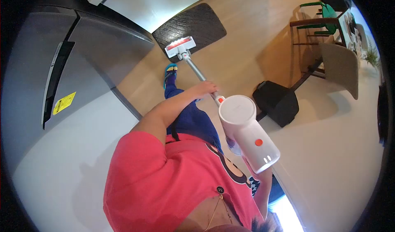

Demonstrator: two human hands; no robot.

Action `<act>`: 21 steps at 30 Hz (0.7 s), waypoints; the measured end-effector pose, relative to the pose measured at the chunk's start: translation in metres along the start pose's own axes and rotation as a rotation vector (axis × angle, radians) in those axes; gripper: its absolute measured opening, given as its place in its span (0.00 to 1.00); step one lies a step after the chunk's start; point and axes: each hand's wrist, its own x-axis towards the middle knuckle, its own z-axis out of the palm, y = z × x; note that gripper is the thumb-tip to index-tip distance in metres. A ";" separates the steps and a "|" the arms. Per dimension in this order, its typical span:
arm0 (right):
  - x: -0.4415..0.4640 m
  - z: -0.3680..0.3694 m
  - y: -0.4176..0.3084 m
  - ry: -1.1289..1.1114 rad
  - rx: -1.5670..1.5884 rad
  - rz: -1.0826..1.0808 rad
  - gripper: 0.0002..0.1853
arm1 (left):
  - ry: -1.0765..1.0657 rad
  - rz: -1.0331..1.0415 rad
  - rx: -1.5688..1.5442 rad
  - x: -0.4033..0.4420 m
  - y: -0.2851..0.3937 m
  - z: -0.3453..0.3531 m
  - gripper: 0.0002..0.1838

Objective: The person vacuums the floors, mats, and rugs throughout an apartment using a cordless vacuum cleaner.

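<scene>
The vacuum cleaner (246, 127) extends from in front of the person to the mat (207, 20); its floor head (180, 47) rests over the mat's near edge. The left hand (208, 87) grasps the metal tube (196, 69), short of the mat, with the fingers wrapped round it. The right hand (258, 177) is largely hidden behind the vacuum's white body, farther back from the mat; its grip cannot be determined. The person's sandalled foot (170, 70) stands just beside the mat, on its near side. The grey fridge (113, 47) stands left of the mat. A green chair (329, 18) stands well to its right.
</scene>
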 end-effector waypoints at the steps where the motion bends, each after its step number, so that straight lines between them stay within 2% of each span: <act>1: 0.009 0.003 -0.004 0.014 -0.027 -0.025 0.16 | 0.002 -0.019 0.006 -0.004 -0.005 0.003 0.12; 5: 0.028 0.000 -0.018 0.027 0.047 0.074 0.17 | -0.079 -0.124 0.006 -0.002 -0.025 -0.009 0.10; 8: 0.045 -0.001 -0.012 -0.040 0.039 0.142 0.18 | 0.098 -0.080 0.031 -0.002 -0.037 -0.013 0.09; 10: 0.059 -0.002 -0.029 -0.110 0.070 0.202 0.19 | 0.054 -0.141 0.034 -0.010 -0.050 -0.025 0.09; 13: 0.087 -0.014 -0.053 -0.144 0.021 0.110 0.19 | 0.020 -0.172 0.018 -0.015 -0.073 -0.036 0.09; 16: 0.106 -0.008 -0.074 -0.149 0.063 0.172 0.28 | 0.055 -0.127 0.006 -0.022 -0.092 -0.053 0.09; 21: 0.140 -0.019 -0.099 -0.178 -0.028 0.021 0.26 | 0.026 -0.119 -0.054 -0.028 -0.114 -0.078 0.11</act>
